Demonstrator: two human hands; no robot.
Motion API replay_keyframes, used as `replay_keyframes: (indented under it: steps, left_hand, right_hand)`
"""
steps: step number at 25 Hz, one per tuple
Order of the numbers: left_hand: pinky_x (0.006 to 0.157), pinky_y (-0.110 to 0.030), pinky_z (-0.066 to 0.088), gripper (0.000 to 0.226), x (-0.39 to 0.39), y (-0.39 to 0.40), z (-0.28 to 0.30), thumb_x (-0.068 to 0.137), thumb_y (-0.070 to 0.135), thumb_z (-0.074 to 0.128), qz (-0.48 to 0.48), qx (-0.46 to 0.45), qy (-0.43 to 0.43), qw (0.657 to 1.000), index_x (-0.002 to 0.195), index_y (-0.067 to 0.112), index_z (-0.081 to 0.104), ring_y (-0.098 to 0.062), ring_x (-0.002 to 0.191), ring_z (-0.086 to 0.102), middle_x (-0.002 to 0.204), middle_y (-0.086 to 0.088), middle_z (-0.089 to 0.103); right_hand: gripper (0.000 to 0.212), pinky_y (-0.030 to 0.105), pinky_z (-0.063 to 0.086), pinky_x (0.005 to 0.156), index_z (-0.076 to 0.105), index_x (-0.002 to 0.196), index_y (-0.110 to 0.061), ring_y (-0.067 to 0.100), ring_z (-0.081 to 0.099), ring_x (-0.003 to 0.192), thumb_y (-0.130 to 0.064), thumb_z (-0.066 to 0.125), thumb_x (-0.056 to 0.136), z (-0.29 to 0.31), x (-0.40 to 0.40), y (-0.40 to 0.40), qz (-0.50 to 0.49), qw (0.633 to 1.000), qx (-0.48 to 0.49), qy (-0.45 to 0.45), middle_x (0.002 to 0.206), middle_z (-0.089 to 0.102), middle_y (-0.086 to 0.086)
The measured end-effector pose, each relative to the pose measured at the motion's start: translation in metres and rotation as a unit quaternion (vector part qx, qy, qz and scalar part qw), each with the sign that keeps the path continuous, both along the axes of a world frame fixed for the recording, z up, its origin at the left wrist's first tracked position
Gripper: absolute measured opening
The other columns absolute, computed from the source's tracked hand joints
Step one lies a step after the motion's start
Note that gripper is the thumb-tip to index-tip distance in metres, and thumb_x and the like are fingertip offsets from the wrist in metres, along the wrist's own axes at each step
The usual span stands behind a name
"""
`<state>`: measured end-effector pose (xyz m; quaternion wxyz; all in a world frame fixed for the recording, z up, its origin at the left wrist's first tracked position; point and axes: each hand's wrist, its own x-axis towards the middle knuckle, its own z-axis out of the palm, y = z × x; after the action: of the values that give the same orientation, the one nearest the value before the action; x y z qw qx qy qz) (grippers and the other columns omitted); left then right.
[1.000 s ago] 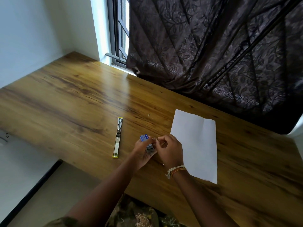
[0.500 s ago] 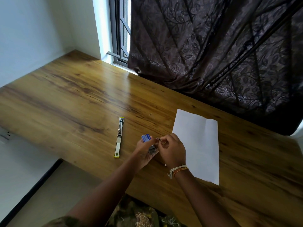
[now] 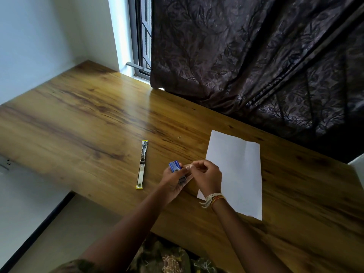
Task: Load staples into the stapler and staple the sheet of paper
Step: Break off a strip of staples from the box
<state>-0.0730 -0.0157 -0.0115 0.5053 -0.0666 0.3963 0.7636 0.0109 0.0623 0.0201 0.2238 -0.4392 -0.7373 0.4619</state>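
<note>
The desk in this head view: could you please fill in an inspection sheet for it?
Surface: wooden desk, bare grain at left.
Job's things: stapler lies opened out flat, untouched; sheet of paper flat at right; blue staple box in hand.
Clutter: a tiny speck beyond the stapler.
Hands: left hand holds the staple box; right hand pinches at it, contents too small to tell.
Cables: nothing seen.
Surroundings: dark curtain, window, white wall.
</note>
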Motion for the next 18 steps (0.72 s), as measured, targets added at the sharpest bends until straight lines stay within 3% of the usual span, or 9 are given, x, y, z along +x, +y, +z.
replay_keyframes:
  steps: [4, 8, 13, 18]
  left_hand:
    - [0.065, -0.028, 0.06, 0.018, 0.003, 0.0, 0.003, 0.087, -0.009, 0.058, -0.003, -0.007, 0.019, 1.0, 0.092, 0.006, 0.049, -0.025, 0.084, 0.065, 0.092, -0.018, 0.061]
    - [0.074, -0.033, 0.058, 0.019, 0.003, 0.0, -0.001, 0.085, -0.008, 0.06, -0.007, -0.023, 0.024, 0.999, 0.092, 0.007, 0.05, -0.025, 0.085, 0.065, 0.095, -0.019, 0.06]
    - [0.078, -0.036, 0.06, 0.021, 0.004, 0.001, 0.002, 0.084, -0.008, 0.063, -0.001, -0.02, 0.011, 1.0, 0.092, 0.007, 0.05, -0.027, 0.087, 0.067, 0.095, -0.02, 0.062]
    - [0.082, -0.041, 0.058, 0.031, 0.004, 0.002, 0.001, 0.083, -0.011, 0.062, 0.014, -0.033, -0.027, 0.999, 0.103, 0.008, 0.048, -0.037, 0.109, 0.063, 0.115, -0.027, 0.056]
  right_hand:
    - [0.012, 0.009, 0.049, 0.059, 0.071, 0.091, -0.016, 0.005, 0.065, 0.076, -0.022, 0.071, 0.081, 0.001, 0.001, -0.001, -0.002, 1.0, 0.01, -0.006, 0.081, 0.069, -0.007]
    - [0.024, 0.02, 0.056, 0.068, 0.068, 0.103, -0.014, 0.009, 0.066, 0.083, -0.025, 0.069, 0.082, -0.004, 0.0, 0.0, 0.011, 0.999, 0.033, -0.041, 0.091, 0.07, -0.002]
    - [0.018, 0.015, 0.05, 0.058, 0.071, 0.094, -0.011, 0.006, 0.064, 0.075, -0.024, 0.067, 0.083, -0.004, -0.003, 0.005, 0.003, 0.999, -0.001, -0.054, 0.084, 0.069, -0.001]
    - [0.014, 0.028, 0.06, 0.063, 0.071, 0.088, -0.008, 0.017, 0.07, 0.074, -0.019, 0.062, 0.086, -0.008, -0.004, 0.02, -0.025, 0.997, -0.061, -0.037, 0.082, 0.072, 0.007]
